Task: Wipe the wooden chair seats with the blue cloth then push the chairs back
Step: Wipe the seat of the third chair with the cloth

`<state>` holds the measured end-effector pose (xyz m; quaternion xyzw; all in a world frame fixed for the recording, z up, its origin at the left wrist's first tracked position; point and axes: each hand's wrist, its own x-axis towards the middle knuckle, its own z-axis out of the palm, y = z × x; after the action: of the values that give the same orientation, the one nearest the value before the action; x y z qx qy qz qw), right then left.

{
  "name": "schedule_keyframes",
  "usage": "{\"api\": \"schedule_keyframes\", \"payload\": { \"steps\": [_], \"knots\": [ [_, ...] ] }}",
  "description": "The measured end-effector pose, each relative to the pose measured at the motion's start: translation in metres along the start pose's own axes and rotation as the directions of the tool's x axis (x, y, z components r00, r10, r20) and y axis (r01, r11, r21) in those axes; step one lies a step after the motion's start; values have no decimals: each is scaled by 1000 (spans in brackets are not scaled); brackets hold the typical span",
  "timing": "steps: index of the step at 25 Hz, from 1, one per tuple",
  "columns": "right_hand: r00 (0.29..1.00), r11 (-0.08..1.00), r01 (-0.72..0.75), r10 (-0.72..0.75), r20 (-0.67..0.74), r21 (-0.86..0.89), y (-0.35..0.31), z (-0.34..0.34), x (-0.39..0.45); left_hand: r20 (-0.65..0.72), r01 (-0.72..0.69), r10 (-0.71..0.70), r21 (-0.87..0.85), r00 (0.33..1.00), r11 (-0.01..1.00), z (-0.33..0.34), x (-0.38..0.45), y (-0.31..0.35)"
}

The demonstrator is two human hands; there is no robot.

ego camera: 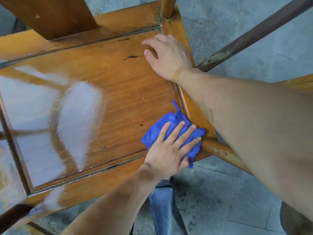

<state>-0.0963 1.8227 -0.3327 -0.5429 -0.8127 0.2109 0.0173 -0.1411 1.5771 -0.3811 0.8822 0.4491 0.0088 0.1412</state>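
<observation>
My left hand presses flat on the cloth, my right hand rests spread on the seat above it, and the cloth may slip off the edge beside my fingers.

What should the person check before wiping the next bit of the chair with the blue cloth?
1. Blue cloth lies under the wiping hand: ok, the left hand presses flat on it with straight fingers.
2. Cloth is on the wooden seat: ok, at the near right corner.
3. Chair is steadied: ok, the right hand rests on the far right edge.
4. Seat left to wipe: not ok yet, dark marks show by the right hand.
5. Cloth is spread out: not ok, it looks bunched.
6. Whether the shiny left part is wet or just glare: cannot tell.
</observation>
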Motion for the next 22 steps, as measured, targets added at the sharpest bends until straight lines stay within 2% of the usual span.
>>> {"api": "schedule_keyframes", "payload": {
  "steps": [1,2,4,6,7,10,12,14,16,17,19,21,22],
  "knots": [
    [994,999,-13,17,-106,34,1,1,-1,-34,6,-7,-28,999,1000,-2,18,-9],
    [971,997,-30,47,-235,76,3,2,-2,-65,73,-76,-44,995,996,-4,34,-19],
    [904,977,-86,160,-397,196,2,5,-12,-129,315,-318,-40,939,948,-14,64,-45],
    [908,969,-89,174,-380,230,-1,15,-27,-161,521,-523,-56,837,852,-30,99,-91],
    [925,981,-69,132,-357,183,-2,24,-33,-142,568,-568,-47,811,822,-41,118,-122],
    [963,998,-49,59,-262,44,6,48,-42,-66,581,-579,33,813,813,-68,164,-199],
    [975,997,-74,70,-212,-15,10,60,-42,-63,635,-633,1,771,773,-80,189,-236],
    [978,995,-56,38,-204,-87,10,66,-43,-11,770,-771,-52,637,636,-92,208,-275],
    [979,995,-35,16,-203,-93,9,68,-44,141,846,-835,-43,532,532,-107,216,-302],
    [977,995,-35,15,-212,-93,10,68,-44,151,853,-841,-40,520,520,-108,217,-306],
    [972,995,-43,22,-233,-85,10,67,-41,1,833,-835,-62,550,549,-99,208,-292],
    [968,997,-46,28,-250,-69,10,67,-42,-166,750,-748,-65,643,659,-90,194,-268],
    [964,997,-42,24,-265,-61,10,68,-42,-175,705,-701,-49,691,707,-86,190,-260]
  ]
}}
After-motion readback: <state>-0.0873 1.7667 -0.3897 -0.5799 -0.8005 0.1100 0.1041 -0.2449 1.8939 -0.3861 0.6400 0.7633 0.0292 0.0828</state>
